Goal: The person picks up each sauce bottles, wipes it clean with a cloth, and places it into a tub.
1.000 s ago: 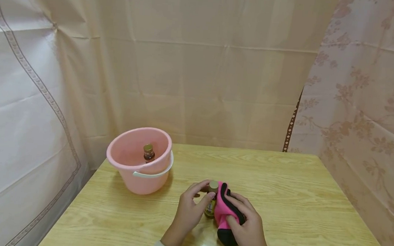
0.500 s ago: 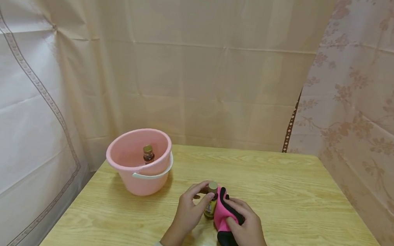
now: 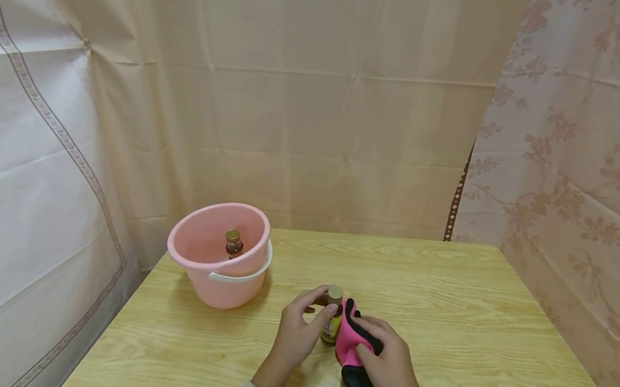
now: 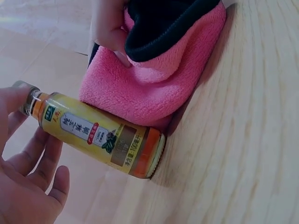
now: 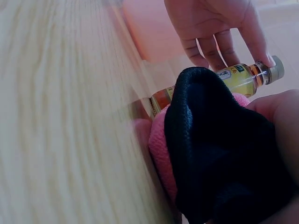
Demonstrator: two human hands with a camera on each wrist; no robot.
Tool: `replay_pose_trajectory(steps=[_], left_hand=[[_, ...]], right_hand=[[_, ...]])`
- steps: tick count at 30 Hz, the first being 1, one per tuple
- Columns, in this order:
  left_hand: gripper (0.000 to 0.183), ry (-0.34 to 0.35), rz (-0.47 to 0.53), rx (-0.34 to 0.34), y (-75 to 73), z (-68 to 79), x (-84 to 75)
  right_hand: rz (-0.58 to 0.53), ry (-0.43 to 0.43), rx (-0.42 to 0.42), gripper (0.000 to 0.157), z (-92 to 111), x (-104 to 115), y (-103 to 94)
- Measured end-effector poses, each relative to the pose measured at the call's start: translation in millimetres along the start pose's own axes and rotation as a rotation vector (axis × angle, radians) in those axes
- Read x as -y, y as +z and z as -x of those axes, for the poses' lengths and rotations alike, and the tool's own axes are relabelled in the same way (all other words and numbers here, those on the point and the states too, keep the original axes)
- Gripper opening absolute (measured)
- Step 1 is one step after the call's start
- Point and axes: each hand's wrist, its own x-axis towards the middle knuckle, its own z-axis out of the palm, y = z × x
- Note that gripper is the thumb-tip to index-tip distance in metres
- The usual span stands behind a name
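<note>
A small glass bottle [image 3: 331, 321] with a yellow label, amber contents and a dull gold cap stands upright on the table. My left hand [image 3: 300, 328] pinches it at the neck just below the cap, thumb on the near side. In the left wrist view the bottle [image 4: 100, 133] shows its printed label, with the other fingers beside it. My right hand [image 3: 390, 354] grips a bunched pink plush cloth [image 3: 351, 338] with black edging and a black end. In the left wrist view this cloth [image 4: 117, 88] lies right along the bottle's side.
A pink bucket [image 3: 227, 287] with a pale handle stands at the back left of the wooden table [image 3: 419, 277]. Another gold-capped bottle [image 3: 233, 243] stands inside it, its lower part hidden by the rim. Curtains [image 3: 316, 126] hang behind and on both sides.
The cloth and my right fingers have slid slightly down along the bottle, toward me, baring more of the yellow label. My left hand keeps its pinch on the neck, and the bottle stays in place.
</note>
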Motion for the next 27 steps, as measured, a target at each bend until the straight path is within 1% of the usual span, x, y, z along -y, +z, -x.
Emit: replay_pose_trajectory(steps=[12, 22, 27], left_hand=[[0.035, -0.020, 0.021, -0.004, 0.9, -1.4, 3.3], [0.036, -0.005, 0.023, -0.013, 1.5, -0.9, 2.4], [0.035, 0.010, 0.034, -0.018, 1.9, -0.4, 0.9]], right_hand=[[0.042, -0.054, -0.027, 0.055, -0.6, -1.4, 2.2], [0.047, -0.117, -0.056, 0.055, 1.4, 0.4, 0.5], [0.016, -0.146, -0.063, 0.057, 1.8, 1.3, -0.4]])
